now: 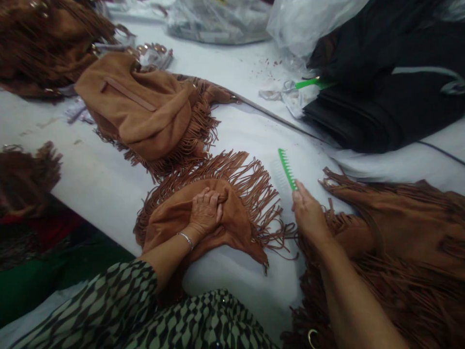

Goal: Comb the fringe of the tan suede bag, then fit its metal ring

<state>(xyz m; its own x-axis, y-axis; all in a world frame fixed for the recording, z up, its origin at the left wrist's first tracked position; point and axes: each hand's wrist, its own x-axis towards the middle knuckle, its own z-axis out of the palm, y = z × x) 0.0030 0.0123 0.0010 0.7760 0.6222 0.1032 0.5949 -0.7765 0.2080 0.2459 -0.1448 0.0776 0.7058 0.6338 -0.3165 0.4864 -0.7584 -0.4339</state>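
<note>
Had my L hand (pixel 206 212) curled tight over a fold of the tan suede fringed bag (pixel 238 225) at 6 o'clock, pinning it to the white table (pixel 83 155) so the fringe stayed fanned out. R hand (pixel 308 213) at 5 o'clock pinched a green comb (pixel 286 167) in a narrow grip, teeth facing the fringe, prob to reach it easily. Bigger fringed bag (pixel 407 218) at 3 o'clock, black cloth (pixel 381 97) approx 2 o'clock.

1. Matt, napped suede is seen on the fringed tan suede bag (pixel 238 218), slightly rough.
2. Glossy, smooth plastic is shown by the toothed green plastic comb (pixel 286 169).
3. Dull cloth is spotted on the folded black cloth bundle (pixel 366 111).
</note>
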